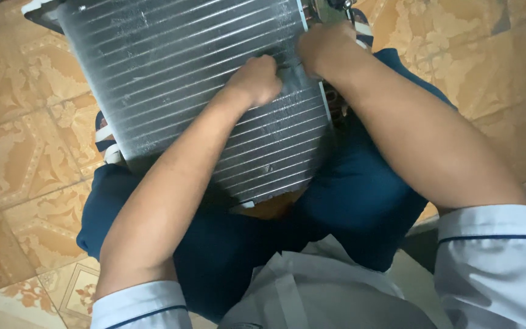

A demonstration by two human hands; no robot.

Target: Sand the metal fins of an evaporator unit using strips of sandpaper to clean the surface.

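a finned metal radiator core [190, 85] lies tilted across the person's lap, over dark blue trousers [360, 201]. the left hand [255, 79] is curled into a fist, pressing on the fins near the right edge. the right hand [324, 47] grips that right edge, fingers closed round it. patterned floor tiles [19, 152] surround the seated person.

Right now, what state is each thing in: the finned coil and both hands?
Finned coil: tilted, propped against the knees, fins dusty, some bent.
Left hand: fisted, pressed on the coil's fins.
Right hand: curled over the coil's right edge.
Floor tiles: patterned, under the coil.
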